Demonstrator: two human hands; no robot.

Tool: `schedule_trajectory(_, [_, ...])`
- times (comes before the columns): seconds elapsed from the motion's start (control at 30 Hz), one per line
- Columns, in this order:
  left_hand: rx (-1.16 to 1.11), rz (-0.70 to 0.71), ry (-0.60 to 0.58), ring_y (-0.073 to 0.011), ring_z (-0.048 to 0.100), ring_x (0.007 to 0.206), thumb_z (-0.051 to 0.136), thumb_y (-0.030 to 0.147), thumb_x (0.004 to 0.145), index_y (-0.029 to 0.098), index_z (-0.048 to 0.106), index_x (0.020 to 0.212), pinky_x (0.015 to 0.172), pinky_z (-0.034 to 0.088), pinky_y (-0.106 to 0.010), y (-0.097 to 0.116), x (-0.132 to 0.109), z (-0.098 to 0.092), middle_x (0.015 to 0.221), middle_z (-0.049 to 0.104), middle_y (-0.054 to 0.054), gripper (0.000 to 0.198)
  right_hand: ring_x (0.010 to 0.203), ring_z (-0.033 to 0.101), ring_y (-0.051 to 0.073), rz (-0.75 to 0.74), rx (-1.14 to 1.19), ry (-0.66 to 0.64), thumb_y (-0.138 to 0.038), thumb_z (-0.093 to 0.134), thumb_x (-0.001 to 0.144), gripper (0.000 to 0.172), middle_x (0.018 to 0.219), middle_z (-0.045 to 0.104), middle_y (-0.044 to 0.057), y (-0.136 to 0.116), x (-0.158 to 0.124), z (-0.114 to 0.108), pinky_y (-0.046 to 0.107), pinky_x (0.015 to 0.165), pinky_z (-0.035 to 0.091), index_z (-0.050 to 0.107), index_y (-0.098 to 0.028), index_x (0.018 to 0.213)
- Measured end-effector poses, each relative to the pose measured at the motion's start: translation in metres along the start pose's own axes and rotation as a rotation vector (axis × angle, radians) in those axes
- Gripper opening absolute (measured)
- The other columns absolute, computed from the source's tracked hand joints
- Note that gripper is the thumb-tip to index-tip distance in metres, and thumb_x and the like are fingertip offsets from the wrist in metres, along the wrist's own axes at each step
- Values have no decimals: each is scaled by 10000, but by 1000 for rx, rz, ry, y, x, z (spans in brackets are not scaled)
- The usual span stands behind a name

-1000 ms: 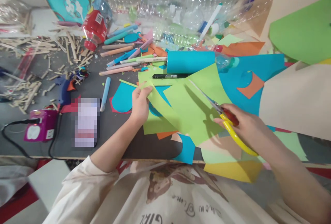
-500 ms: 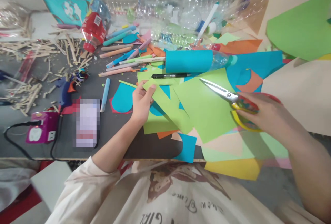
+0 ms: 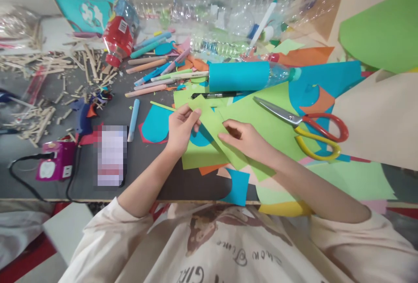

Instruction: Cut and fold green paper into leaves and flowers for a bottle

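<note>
My left hand (image 3: pixel 183 127) pinches the upper end of a light-green paper strip (image 3: pixel 219 133) between thumb and fingers. The strip slants down to the right across other paper. My right hand (image 3: pixel 244 139) is at the strip's right edge, its fingers bent and thumb apart from the forefinger, with nothing visible between them. Scissors (image 3: pixel 295 121) with one red and one yellow handle lie to the right, blades apart, on a larger light-green sheet (image 3: pixel 272 113). Behind the strip is a black pen (image 3: pixel 217 95). A clear bottle wrapped in blue paper (image 3: pixel 240 76) lies beyond it.
A phone (image 3: pixel 112 156), a light-blue marker (image 3: pixel 133 119) and a blue glue gun (image 3: pixel 81 115) lie left. Small wooden sticks (image 3: pixel 42 119) are scattered there, near a purple box with a cord (image 3: pixel 55 161). Clear plastic bottles (image 3: pixel 225 13) crowd the back. Blue paper scraps (image 3: pixel 240 187) lie near the front edge.
My right hand has let go of the scissors, leaving them on the paper, and moved left to the green strip. My left hand keeps hold of the strip, shifted slightly right.
</note>
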State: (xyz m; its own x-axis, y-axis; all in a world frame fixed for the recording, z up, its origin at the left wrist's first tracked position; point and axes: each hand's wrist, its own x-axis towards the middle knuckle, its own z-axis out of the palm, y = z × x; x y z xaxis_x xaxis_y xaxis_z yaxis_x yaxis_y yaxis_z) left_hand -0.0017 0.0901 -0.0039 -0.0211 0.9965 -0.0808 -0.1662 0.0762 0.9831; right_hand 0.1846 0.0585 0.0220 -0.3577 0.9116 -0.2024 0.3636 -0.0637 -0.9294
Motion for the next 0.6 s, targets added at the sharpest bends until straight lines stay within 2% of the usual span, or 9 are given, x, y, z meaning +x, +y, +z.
schedule_trajectory(0.07, [-27, 34, -44, -60, 526, 448, 813, 490, 707, 194, 655, 870, 467, 425, -189, 0, 0, 0, 590, 589, 58, 372, 450, 382, 73, 62, 193, -23, -423, 654, 818, 291, 553, 382, -84, 6, 6, 7, 228, 427, 330, 493, -211, 701])
schedule_trajectory(0.13, [-16, 55, -126, -87, 610, 558, 786, 520, 736, 207, 653, 1025, 563, 492, -213, -1, -1, 1, 721, 648, 29, 445, 422, 432, 71, 86, 401, 16, -475, 714, 764, 321, 590, 477, -81, 12, 10, 9, 226, 390, 377, 529, -214, 785])
schedule_trajectory(0.2, [29, 72, -232, -121, 667, 691, 729, 557, 784, 208, 638, 1087, 669, 529, -244, -1, -4, 2, 830, 679, -9, 471, 445, 534, 93, 61, 559, 112, -527, 765, 703, 412, 675, 605, -59, 18, 13, 9, 243, 410, 472, 556, -223, 886])
schedule_trajectory(0.27, [103, 97, -327, -154, 684, 823, 699, 581, 798, 206, 625, 1124, 761, 536, -272, -1, -8, 3, 921, 692, -44, 502, 485, 606, 112, 27, 636, 221, -553, 792, 668, 458, 729, 666, -45, 22, 14, 8, 258, 458, 538, 558, -233, 897])
schedule_trajectory(0.33, [205, 118, -378, -166, 666, 879, 717, 562, 786, 210, 611, 1162, 800, 524, -283, -1, -11, 4, 950, 684, -50, 526, 470, 614, 109, 8, 653, 336, -568, 799, 663, 458, 711, 673, -54, 25, 14, 7, 256, 467, 548, 550, -241, 865])
schedule_trajectory(0.4, [292, 114, -375, -153, 641, 823, 743, 511, 777, 219, 609, 1171, 738, 504, -261, 0, -13, 3, 871, 658, -22, 508, 434, 598, 103, -15, 658, 449, -589, 792, 669, 457, 645, 650, -75, 26, 13, 5, 250, 464, 536, 528, -249, 823])
schedule_trajectory(0.47, [316, 84, -334, -131, 600, 709, 742, 477, 782, 223, 617, 1139, 606, 452, -227, 0, -12, 3, 769, 614, 8, 455, 429, 593, 104, -47, 659, 514, -617, 768, 688, 462, 585, 622, -84, 27, 12, 3, 247, 468, 519, 497, -251, 766])
schedule_trajectory(0.53, [299, 69, -291, -123, 573, 658, 742, 481, 776, 217, 637, 1054, 517, 389, -213, 1, -10, 2, 757, 611, 2, 397, 447, 589, 108, -69, 638, 494, -663, 730, 700, 477, 584, 625, -66, 28, 9, 2, 249, 457, 488, 499, -246, 720])
schedule_trajectory(0.6, [298, 83, -299, -134, 585, 690, 745, 491, 767, 207, 654, 935, 525, 396, -217, 2, -8, 1, 813, 645, -27, 342, 453, 564, 115, -66, 582, 400, -728, 690, 683, 513, 591, 628, -38, 32, 6, 2, 263, 438, 443, 537, -238, 680])
